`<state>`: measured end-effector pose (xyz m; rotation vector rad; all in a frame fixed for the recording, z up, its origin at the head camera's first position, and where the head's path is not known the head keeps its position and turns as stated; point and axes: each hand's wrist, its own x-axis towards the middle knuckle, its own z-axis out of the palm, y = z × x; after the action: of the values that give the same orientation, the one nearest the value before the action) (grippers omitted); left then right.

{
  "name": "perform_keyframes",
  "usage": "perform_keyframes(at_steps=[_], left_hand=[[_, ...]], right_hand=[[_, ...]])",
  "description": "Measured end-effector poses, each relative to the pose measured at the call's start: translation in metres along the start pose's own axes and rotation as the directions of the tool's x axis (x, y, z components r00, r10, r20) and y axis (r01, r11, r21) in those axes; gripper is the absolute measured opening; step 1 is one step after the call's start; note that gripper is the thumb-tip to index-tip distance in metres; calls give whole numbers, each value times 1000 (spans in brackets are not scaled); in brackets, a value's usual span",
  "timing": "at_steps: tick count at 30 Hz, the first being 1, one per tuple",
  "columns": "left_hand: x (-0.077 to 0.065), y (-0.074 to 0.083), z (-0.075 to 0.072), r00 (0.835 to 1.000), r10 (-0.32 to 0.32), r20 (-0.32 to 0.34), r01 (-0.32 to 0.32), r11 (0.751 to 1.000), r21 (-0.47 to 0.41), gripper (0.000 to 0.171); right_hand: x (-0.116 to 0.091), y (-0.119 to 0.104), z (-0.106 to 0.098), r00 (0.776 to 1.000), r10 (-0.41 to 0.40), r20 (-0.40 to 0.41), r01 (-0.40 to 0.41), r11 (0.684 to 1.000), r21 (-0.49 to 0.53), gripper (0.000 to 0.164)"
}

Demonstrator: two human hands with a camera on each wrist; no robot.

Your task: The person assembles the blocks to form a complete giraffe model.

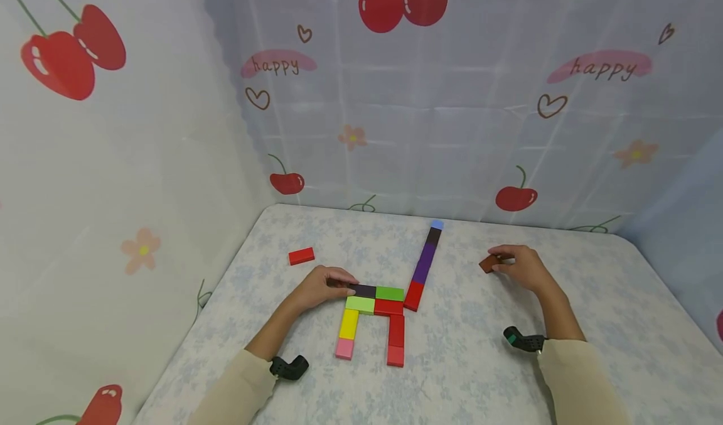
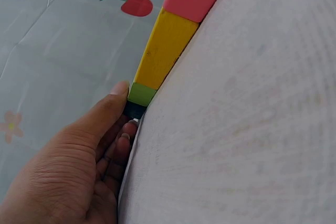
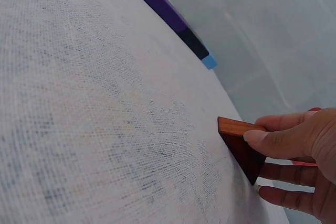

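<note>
My left hand has thumb and fingertips at the left end of a black block, pinching it. That block lies flat beside a bright green block, above a light green block and a red block. Below them, a yellow block and a pink block form one leg; a red block and a lighter red one form the other. Off to the right, my right hand pinches a brown wooden block, tilted, between thumb and fingers at the tabletop.
A slanting row runs up from the shape's right side: red block, purple section, black block, light blue piece. A loose red block lies at the back left. Printed curtains stand behind the patterned tablecloth.
</note>
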<state>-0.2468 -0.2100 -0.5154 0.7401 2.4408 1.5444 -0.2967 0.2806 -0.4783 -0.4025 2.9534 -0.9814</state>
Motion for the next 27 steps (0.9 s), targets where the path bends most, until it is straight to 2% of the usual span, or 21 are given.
perform_keyframes(at_steps=[4,5,12,21,27], left_hand=[[-4,18,-2,1000,9,0,-9,1000,2,22],[-5,18,-2,1000,11,0,-11,1000,-2,23],[2,-7,0,1000,-28,0,28,999,26,24],[3,-11,-2,1000,-8,11,8,1000,0,22],[3,-14,-2,1000,3,15,-3,1000,22,22]], right_hand=[[-1,2,1,1000,-3,-18,3,1000,10,37],[-1,1,1,1000,0,-24,1,1000,13,37],[-3,-1,5,998,6,-66,-5,1000,16,37],[-2,0,10,986,-45,-162,45,999,-3,33],[-1,1,11,985,-44,-167,44,999,-4,33]])
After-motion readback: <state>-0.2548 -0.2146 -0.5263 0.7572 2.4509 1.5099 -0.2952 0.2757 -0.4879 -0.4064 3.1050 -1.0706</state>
